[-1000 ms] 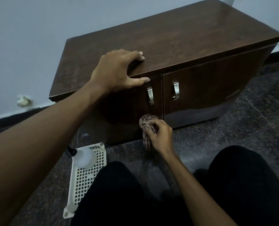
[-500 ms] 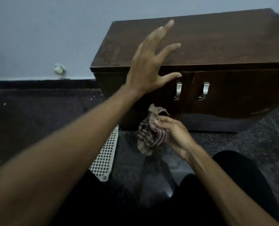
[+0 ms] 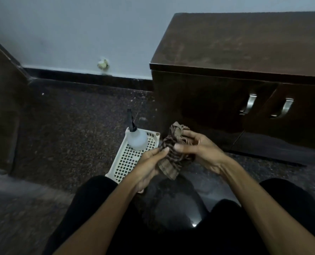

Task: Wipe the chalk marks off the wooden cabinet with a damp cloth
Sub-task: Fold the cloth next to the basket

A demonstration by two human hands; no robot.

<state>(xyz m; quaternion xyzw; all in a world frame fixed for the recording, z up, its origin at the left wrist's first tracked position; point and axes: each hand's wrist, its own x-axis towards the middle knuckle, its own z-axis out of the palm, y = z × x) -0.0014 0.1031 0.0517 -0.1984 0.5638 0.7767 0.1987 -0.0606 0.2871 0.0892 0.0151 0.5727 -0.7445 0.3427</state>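
your left hand [image 3: 149, 162] has come off the cabinet [image 3: 245, 45] top, where it was braced a second ago, and dropped to meet your right hand [image 3: 202, 153]. the cloth [image 3: 173, 155] has left the door front and is now bunched between both hands, low over the floor [image 3: 70, 116] in front of your knees, apart from the cabinet and just beside the white tray [image 3: 127, 162] holding the spray bottle [image 3: 137, 139]. so wiping has paused; this looks like refolding or re-wetting. your left thumb and fingers pinch the cloth's near edge, and your right thumb lies across it with the fingers curled behind. the cabinet top is blurred, so remaining chalk can't be judged.
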